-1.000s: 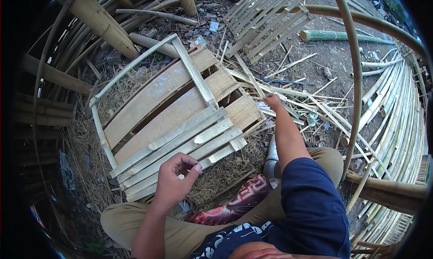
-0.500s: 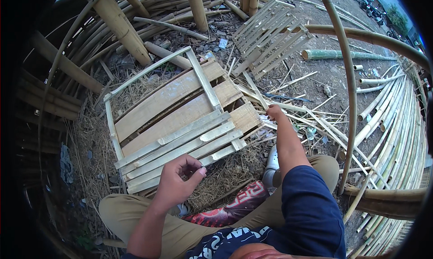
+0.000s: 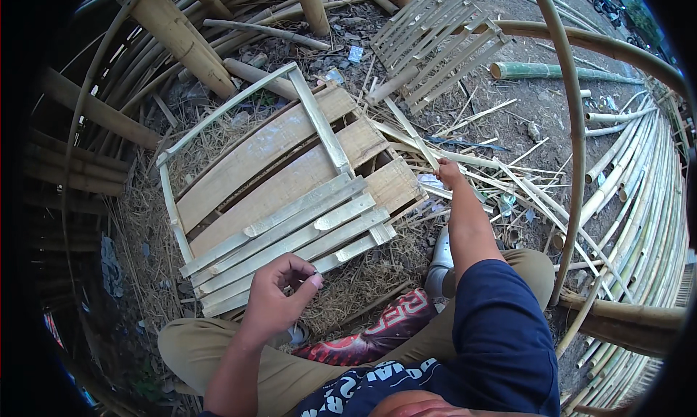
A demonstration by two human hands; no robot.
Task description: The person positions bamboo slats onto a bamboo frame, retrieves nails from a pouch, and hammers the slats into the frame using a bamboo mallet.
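Observation:
My right hand (image 3: 449, 173) is closed around the near end of a flat bamboo slat (image 3: 411, 132), which points away from me over the scrap pile. My left hand (image 3: 279, 292) hovers by the near edge of a slatted bamboo frame (image 3: 314, 119). Its fingers are curled toward the thumb, and anything between them is too small to make out. Several pale slats (image 3: 290, 227) lie side by side across the frame's near part. Beneath it are wide wooden boards (image 3: 272, 166) with gaps between them.
A finished-looking slatted panel (image 3: 435, 43) lies at the back. Loose bamboo strips (image 3: 501, 172) litter the ground to the right, near a stack of long poles (image 3: 639, 199). Upright bamboo posts (image 3: 170, 39) stand at the far left, and a bent pole (image 3: 570, 127) arches on the right.
The whole view has shifted slightly. My right hand has moved a little away from me with the slat, and my left hand has drawn slightly left; its fingers remain curled.

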